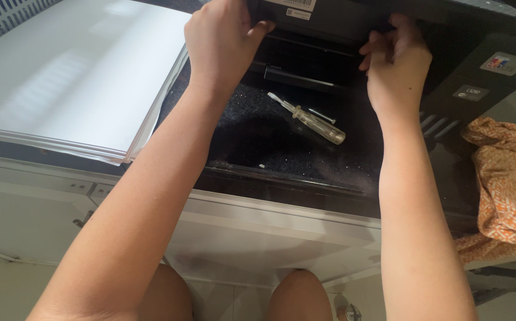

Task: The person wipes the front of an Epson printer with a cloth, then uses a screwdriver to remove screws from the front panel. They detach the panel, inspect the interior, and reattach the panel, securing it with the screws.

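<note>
A black printer [477, 65] stands at the far side of a dark speckled countertop [281, 148]. My left hand [219, 41] grips the printer's upper front edge on the left. Over on the right, my right hand [397, 59] holds the same black front part, fingers curled onto it. Between my forearms, a screwdriver [311, 119] with a clear handle lies on the counter. A small dark screw [322, 116] rests beside its handle.
A thick stack of white paper sheets [73, 77] covers the counter at left. An orange patterned cloth [507, 184] lies bunched at right. White cabinet fronts [240, 238] run below the counter edge, with my knees beneath.
</note>
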